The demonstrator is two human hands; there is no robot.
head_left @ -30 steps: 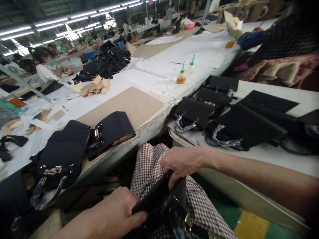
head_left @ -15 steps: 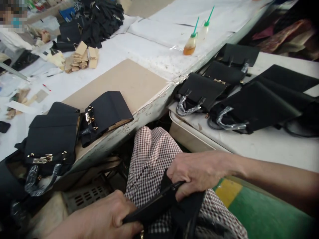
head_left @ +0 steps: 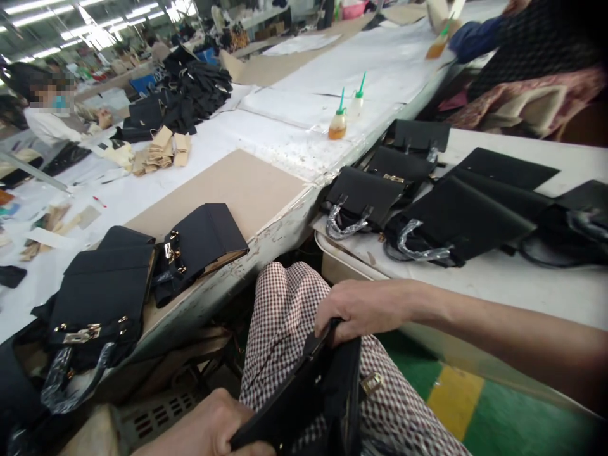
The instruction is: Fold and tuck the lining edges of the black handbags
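Note:
A black handbag (head_left: 304,386) rests on my lap over the checked cloth (head_left: 280,316). My right hand (head_left: 349,313) grips the far end of its top edge, fingers over the outside and thumb nearer me. At the near end, my left hand (head_left: 209,424) is closed on the same edge, partly cut off by the frame's bottom. A gold-coloured metal clasp (head_left: 372,383) shows at the bag's right side. The bag's lower part runs out of view.
Black handbags with gold hardware (head_left: 102,285) lie on the left table. More bags (head_left: 465,215) with wrapped handles cover the right table. Glue bottles (head_left: 337,123) with green nozzles stand farther back. A person in white (head_left: 52,123) sits at left, and another person's sleeve (head_left: 475,41) shows upper right.
The view has tilted up, showing more of the room. The handbag has turned steeper between my hands, and its clasp now shows at the right. Both hands keep their hold.

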